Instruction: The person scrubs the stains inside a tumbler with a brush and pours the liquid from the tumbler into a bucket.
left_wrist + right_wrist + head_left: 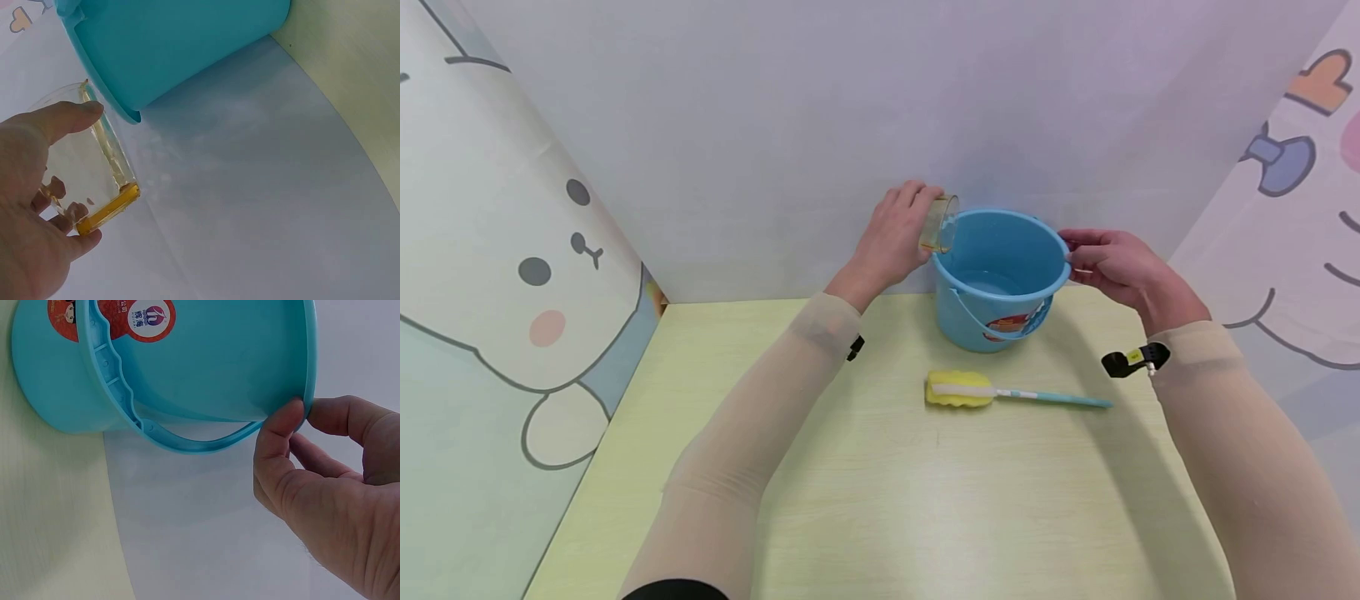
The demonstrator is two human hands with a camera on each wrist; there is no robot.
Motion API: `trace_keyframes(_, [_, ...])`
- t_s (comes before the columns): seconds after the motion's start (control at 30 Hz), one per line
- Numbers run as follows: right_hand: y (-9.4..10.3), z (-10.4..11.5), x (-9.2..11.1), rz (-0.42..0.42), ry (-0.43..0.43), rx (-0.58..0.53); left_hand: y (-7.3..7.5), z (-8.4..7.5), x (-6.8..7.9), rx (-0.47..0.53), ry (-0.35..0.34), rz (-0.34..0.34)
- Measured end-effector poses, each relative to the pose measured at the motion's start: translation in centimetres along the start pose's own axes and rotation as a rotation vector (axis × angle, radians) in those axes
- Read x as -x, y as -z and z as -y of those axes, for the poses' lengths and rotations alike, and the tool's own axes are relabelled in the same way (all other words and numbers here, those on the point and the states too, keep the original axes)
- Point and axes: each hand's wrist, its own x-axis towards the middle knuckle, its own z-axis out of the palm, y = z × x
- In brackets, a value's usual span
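A clear drinking glass (939,223) with a yellowish tint is gripped by my left hand (895,229), tipped sideways at the left rim of a blue bucket (992,312). In the left wrist view the glass (103,169) shows an amber base, and the thumb and fingers curl round it. The bucket stands upright, with a little water visible at its bottom. On its right side my right hand (1112,262) pinches the rim; the right wrist view shows the thumb and finger (284,428) on either side of the edge. The bucket's handle (187,445) hangs down in front.
A sponge brush with a yellow head (958,389) and a blue-and-white stick (1052,398) lies on the pale wooden table (940,500) in front of the bucket. A plain light wall (775,150) rises behind, with cartoon-printed panels at both sides.
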Motion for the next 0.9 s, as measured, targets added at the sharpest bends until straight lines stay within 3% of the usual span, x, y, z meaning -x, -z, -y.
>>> trace_keyframes(0.9, [0.1,0.04,0.05,-0.007,-0.009,-0.001,0.31,-0.46,-0.02,-0.077,-0.045,0.022])
